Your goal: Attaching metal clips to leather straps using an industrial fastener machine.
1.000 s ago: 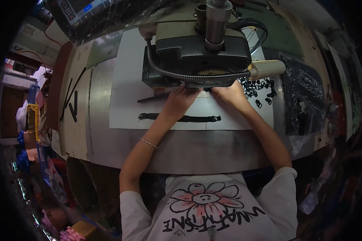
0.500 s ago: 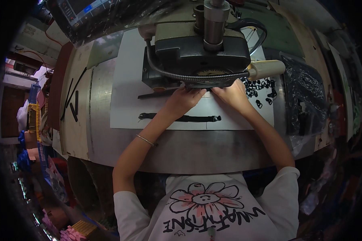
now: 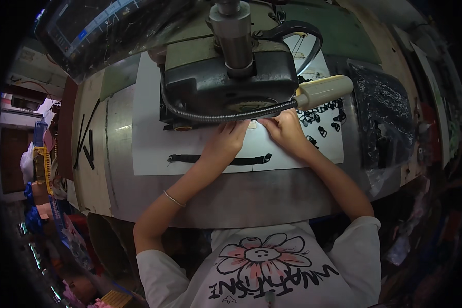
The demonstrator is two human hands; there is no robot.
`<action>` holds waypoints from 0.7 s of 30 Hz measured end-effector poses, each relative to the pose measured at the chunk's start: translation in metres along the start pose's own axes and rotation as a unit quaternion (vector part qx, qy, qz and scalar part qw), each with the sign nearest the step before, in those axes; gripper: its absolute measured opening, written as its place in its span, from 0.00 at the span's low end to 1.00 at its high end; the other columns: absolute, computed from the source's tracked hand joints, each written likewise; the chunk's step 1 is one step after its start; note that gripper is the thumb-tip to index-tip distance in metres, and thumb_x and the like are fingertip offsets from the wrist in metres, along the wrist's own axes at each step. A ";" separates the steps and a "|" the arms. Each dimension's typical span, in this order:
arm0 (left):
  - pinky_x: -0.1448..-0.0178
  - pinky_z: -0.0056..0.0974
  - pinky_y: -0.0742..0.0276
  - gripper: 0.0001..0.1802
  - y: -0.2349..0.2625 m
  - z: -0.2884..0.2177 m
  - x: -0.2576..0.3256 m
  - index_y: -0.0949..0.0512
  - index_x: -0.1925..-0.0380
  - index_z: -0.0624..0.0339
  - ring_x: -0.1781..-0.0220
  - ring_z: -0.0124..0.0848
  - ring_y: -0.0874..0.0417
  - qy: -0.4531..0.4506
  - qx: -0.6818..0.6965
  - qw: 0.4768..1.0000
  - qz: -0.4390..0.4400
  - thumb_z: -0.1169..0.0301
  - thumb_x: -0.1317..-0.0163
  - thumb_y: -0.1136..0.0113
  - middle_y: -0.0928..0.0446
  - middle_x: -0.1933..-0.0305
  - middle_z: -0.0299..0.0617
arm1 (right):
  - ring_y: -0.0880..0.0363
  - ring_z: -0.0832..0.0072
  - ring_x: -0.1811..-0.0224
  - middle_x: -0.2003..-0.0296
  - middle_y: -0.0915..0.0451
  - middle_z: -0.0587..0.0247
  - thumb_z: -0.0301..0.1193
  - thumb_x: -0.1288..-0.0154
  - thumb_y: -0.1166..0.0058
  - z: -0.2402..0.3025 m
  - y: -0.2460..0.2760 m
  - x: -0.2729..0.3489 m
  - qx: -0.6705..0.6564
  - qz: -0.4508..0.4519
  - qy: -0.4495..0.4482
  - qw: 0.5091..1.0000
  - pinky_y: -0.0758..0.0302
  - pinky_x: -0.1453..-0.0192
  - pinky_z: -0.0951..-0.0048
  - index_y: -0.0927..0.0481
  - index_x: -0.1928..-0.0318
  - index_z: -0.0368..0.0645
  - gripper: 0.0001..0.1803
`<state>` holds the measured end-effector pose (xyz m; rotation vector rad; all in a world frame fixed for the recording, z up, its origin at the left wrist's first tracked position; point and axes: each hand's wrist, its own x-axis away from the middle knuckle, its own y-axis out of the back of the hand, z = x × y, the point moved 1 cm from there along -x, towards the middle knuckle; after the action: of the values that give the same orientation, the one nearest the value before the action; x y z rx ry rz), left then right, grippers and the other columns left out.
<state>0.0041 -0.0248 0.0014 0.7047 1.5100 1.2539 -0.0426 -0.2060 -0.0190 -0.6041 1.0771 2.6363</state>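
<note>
Black strap (image 3: 218,159) flat on white sheet (image 3: 149,143), passing under left hand (image 3: 225,143); right hand (image 3: 285,131) just beside, fingers pressed down at machine (image 3: 226,84) base, grip unclear.

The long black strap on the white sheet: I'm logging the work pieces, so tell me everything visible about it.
The long black strap is a narrow, flat band that looks like fabric or webbing. It lies lengthwise across the white sheet near its front edge, with a wider end at the left. The left hand and its wrist pass over its middle, hiding that part; whether they touch it cannot be told. The right hand is beyond it, apart.
</note>
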 end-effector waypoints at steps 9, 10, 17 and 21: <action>0.43 0.42 0.31 0.30 -0.007 0.012 0.011 0.33 0.45 0.62 0.42 0.45 0.30 0.073 0.137 0.986 0.059 0.84 0.52 0.54 0.33 0.43 0.48 | 0.21 0.67 0.71 0.72 0.20 0.52 0.23 0.45 0.44 -0.007 -0.003 0.001 -0.039 0.023 -0.061 0.997 0.27 0.67 0.71 0.22 0.64 0.32 0.09; 0.43 0.42 0.31 0.29 -0.007 0.011 0.011 0.33 0.45 0.63 0.43 0.44 0.30 0.075 0.128 0.988 0.049 0.84 0.53 0.54 0.32 0.44 0.48 | 0.21 0.67 0.70 0.71 0.20 0.52 0.24 0.44 0.44 -0.007 -0.004 0.001 -0.040 0.021 -0.058 0.997 0.27 0.67 0.72 0.23 0.63 0.32 0.09; 0.45 0.41 0.30 0.29 -0.006 0.004 0.007 0.33 0.46 0.65 0.46 0.44 0.28 0.052 0.096 0.993 0.032 0.83 0.54 0.52 0.31 0.48 0.48 | 0.22 0.71 0.65 0.67 0.20 0.53 0.23 0.43 0.45 -0.012 -0.006 0.005 -0.067 0.037 -0.089 0.993 0.26 0.62 0.71 0.24 0.61 0.30 0.10; 0.44 0.41 0.31 0.30 -0.007 0.009 0.010 0.32 0.45 0.62 0.45 0.44 0.29 0.081 0.121 0.988 0.041 0.85 0.55 0.53 0.31 0.47 0.46 | 0.23 0.70 0.63 0.63 0.22 0.52 0.23 0.43 0.45 -0.012 -0.007 0.002 -0.053 0.057 -0.087 0.993 0.26 0.60 0.70 0.26 0.58 0.29 0.13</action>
<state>0.0099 -0.0149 -0.0077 0.8464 1.8036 1.2255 -0.0381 -0.2101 -0.0319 -0.3324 0.9524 2.7963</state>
